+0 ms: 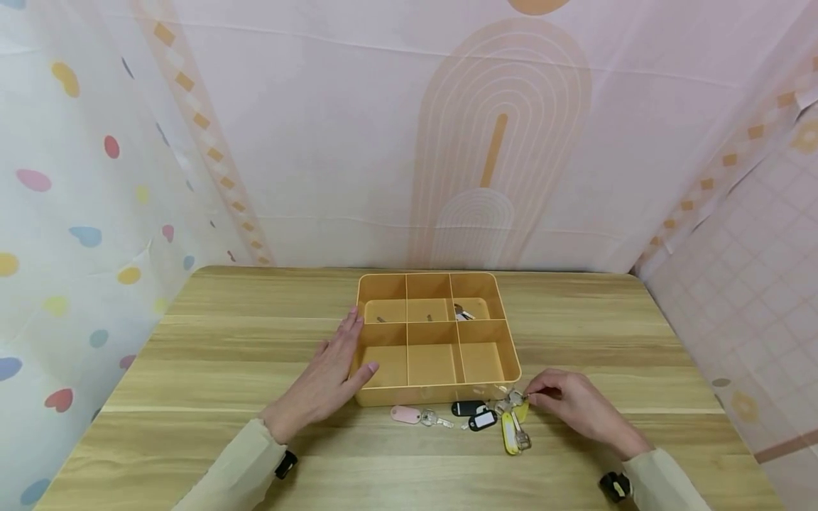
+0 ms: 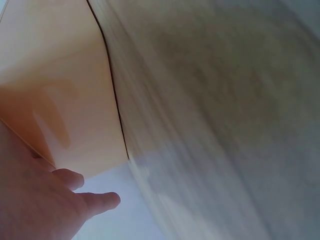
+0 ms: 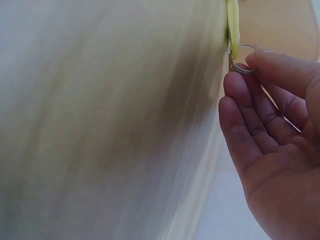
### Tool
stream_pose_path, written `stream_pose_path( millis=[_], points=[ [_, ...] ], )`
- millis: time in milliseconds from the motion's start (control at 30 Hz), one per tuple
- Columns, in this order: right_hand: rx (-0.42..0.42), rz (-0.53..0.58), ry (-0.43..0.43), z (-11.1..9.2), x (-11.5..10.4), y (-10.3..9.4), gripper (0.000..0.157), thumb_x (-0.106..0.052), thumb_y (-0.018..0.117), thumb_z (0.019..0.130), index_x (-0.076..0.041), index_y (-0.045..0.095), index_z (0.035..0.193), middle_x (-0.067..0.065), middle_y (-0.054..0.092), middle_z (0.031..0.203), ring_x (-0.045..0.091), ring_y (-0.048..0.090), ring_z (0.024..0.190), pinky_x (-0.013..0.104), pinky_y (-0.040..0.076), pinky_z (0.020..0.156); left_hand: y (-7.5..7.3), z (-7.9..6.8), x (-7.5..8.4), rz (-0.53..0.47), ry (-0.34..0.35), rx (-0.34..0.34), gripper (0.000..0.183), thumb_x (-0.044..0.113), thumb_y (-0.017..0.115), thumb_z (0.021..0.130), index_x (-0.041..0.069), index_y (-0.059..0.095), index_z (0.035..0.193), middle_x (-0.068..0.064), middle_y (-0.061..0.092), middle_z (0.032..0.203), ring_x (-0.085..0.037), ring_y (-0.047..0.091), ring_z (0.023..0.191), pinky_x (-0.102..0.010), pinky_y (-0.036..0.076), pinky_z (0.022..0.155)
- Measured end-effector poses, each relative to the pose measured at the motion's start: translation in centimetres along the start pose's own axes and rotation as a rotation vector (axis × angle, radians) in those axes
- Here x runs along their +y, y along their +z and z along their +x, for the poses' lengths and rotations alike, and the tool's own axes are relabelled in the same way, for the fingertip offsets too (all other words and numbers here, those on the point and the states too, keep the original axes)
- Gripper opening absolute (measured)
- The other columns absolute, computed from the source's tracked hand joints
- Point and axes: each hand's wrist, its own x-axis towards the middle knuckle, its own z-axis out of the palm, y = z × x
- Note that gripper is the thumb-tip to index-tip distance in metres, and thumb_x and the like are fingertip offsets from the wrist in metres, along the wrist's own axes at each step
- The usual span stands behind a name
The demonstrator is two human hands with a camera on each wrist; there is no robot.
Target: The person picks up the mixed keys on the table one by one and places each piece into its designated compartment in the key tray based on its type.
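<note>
My right hand (image 1: 575,408) pinches a metal key ring (image 3: 244,69) between thumb and fingertips, just off the front right corner of the organizer box. A yellow key tag (image 3: 233,27) hangs on that ring. My left hand (image 1: 326,387) rests with straight fingers along the left side of the orange six-compartment box (image 1: 390,396), thumb over its front edge. In front of the box lie a pink key tag (image 1: 405,414) with a key, two black key tags (image 1: 483,421), and another yellow key tag (image 1: 509,433) with a key.
Keys (image 1: 464,313) lie in the back right compartment, and small dark bits show in the other back compartments. The wooden table (image 1: 255,341) reaches back to a patterned cloth (image 1: 332,142), which also hangs on both sides.
</note>
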Motion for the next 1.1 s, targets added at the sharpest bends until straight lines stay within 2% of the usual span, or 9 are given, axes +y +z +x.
stream_pose_path(
  millis=[200,433,600,733,933,1100],
  points=[
    [0.089,0.046,0.08,-0.7,-0.4,-0.4,0.006,-0.02,0.068,0.091,-0.021,0.073,0.093,-0.014,0.069,0.092,0.005,0.064,0.084,0.026,0.054,0.074,0.2,0.1,-0.1,-0.003,0.009,0.01,0.076,0.042,0.043,0.102,0.002,0.005,0.155,-0.009,-0.005,0.162,-0.025,0.002,0.147,-0.067,0.023,0.106],
    [0.222,0.053,0.079,-1.3,-0.7,-0.9,0.006,-0.018,0.069,0.091,-0.019,0.074,0.094,-0.013,0.07,0.09,0.006,0.065,0.081,0.024,0.055,0.069,0.2,0.0,0.0,0.007,0.02,0.015,0.076,0.046,0.039,0.102,0.007,-0.001,0.155,-0.007,-0.007,0.162,-0.028,0.004,0.147,-0.061,0.022,0.109],
    [0.276,0.06,0.093,-1.4,-1.3,-1.5,0.008,-0.015,0.068,0.091,-0.018,0.074,0.096,-0.011,0.071,0.092,0.006,0.066,0.081,0.024,0.055,0.069,0.2,0.0,-0.1,0.013,0.017,0.013,0.076,0.049,0.034,0.102,0.011,-0.006,0.155,-0.003,-0.011,0.161,-0.026,0.001,0.147,-0.06,0.021,0.11],
    [0.311,0.09,0.094,-1.2,-2.0,-1.9,0.008,-0.015,0.068,0.091,-0.016,0.074,0.096,-0.008,0.072,0.095,0.008,0.067,0.082,0.022,0.055,0.069,0.1,-0.1,-0.1,0.029,0.012,0.008,0.076,0.049,0.033,0.103,0.012,-0.008,0.154,-0.007,-0.007,0.162,-0.025,0.0,0.147,-0.06,0.021,0.11],
    [0.343,0.13,0.11,-0.9,-3.2,-2.7,0.009,-0.02,0.067,0.092,-0.018,0.073,0.098,-0.007,0.071,0.095,0.008,0.066,0.086,0.021,0.054,0.073,0.1,0.0,0.0,0.043,0.013,0.014,0.076,0.044,0.038,0.103,0.011,-0.006,0.154,-0.01,-0.003,0.162,-0.026,0.001,0.147,-0.061,0.021,0.11],
    [0.378,0.141,0.098,-0.5,-4.3,-3.1,0.011,-0.017,0.068,0.091,-0.019,0.073,0.101,-0.007,0.071,0.097,0.008,0.066,0.088,0.02,0.054,0.074,0.2,0.0,0.0,0.075,0.01,0.021,0.076,0.042,0.04,0.103,0.01,-0.004,0.155,-0.009,-0.003,0.162,-0.025,0.001,0.147,-0.061,0.019,0.111]
  ],
)
